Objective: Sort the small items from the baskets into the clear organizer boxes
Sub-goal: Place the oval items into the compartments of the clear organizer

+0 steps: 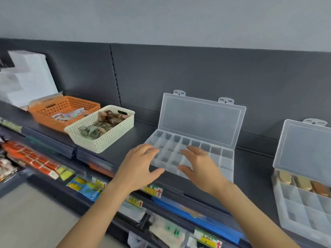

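A clear organizer box (223, 158) lies on the dark shelf with its lid raised against the back panel; its small compartments look empty. My left hand (139, 165) hovers over the box's front left corner, fingers relaxed, holding nothing. Over the box's front middle my right hand (198, 167) is spread, also holding nothing. To the left, a cream basket (114, 138) holds several small wrapped brown and green items (102, 124). Behind it an orange basket (44, 111) holds small packets (66, 115). A second clear box (304, 199) at the right edge has several tan items in its back row.
The dark shelf (250, 169) has a bare stretch between the two clear boxes. White paper sheets (28, 77) lean at the far left. Below the shelf edge hang price tags (152, 189) and rows of packaged goods (35, 163).
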A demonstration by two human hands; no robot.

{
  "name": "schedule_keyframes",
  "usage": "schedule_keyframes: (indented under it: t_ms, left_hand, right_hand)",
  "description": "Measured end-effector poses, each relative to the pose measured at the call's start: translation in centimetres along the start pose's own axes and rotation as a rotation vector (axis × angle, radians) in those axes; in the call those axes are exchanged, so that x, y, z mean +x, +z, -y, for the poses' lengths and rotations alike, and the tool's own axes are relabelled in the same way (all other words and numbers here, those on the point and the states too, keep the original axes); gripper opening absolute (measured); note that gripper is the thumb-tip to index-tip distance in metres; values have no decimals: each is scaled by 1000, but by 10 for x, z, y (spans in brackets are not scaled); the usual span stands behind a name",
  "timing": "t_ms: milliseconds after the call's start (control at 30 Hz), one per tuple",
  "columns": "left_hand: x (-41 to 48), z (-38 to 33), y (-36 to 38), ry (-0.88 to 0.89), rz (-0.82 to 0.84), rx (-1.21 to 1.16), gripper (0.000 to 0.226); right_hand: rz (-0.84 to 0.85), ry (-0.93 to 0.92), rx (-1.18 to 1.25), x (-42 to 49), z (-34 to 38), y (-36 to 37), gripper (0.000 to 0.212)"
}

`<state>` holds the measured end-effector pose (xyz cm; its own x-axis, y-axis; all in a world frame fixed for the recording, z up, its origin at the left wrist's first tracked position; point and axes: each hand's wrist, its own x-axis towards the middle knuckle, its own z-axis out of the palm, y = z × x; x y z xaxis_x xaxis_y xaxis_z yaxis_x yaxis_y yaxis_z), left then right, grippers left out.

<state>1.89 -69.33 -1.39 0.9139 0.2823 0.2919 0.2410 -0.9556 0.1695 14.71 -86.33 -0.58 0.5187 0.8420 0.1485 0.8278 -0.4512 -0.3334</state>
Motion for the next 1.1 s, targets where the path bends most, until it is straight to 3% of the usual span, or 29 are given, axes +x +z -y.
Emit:
schedule_keyframes:
  t_ms: [233,533,700,900,1100]
  left_hand:
    - [-17,73,-13,-117,6,1,66]
    - [8,173,-20,-277,-9,-36,63]
    - [37,236,-34,-343,-2,-16,69]
    - [63,292,-30,-307,53,-57,60]
    - [101,341,-23,-191,78,-113,60]
  right_hand:
    - [81,-84,-153,64,59,28,62]
    - [92,-67,64,170,99,64,65]
    - [46,-131,124,235,122,75,55]
    - [12,-170,181,287,143,89,47]
    - [26,-27,173,327,149,108,41]
